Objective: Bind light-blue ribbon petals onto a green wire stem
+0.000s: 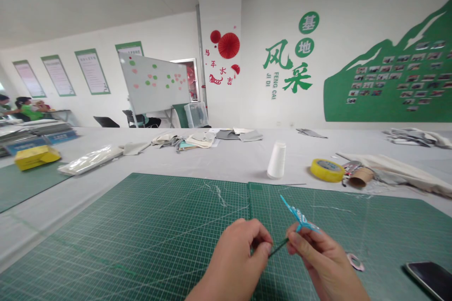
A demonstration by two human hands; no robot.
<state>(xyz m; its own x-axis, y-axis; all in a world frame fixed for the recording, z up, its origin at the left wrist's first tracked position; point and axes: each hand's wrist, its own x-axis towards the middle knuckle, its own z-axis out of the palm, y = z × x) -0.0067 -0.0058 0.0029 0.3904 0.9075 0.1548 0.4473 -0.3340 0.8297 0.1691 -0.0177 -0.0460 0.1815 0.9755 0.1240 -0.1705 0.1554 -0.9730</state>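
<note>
Blue craft piece (301, 220) with white patterning, right there in front of you, upheld over the right-hand cutting mat (384, 230), its bright tips splaying upward! Your right hand (323, 258) has thumb and fingers pinched together just below the blue, gripping the top of a thin dark green stem (279, 246). And your left hand (242, 256), look, it's narrowed to a tight pinch on that same stem, lower down, a short stretch showing bare between your two grips. Stem slanting, blue end higher!

Just beside your right hand lies a pinkish-white ring (355, 262), with a dark-screened smartphone (431, 280) out by the mat's right edge. Loose white threads (219, 195) trail across the left-hand cutting mat (155, 230). Beyond the mats, a white thread cone (277, 162) stands upright on the grey-covered table (233, 164); over to its right you've got a yellow tape roll (326, 170), and near that a brown cardboard tube (360, 177) lying by crumpled pale fabric (406, 171).
</note>
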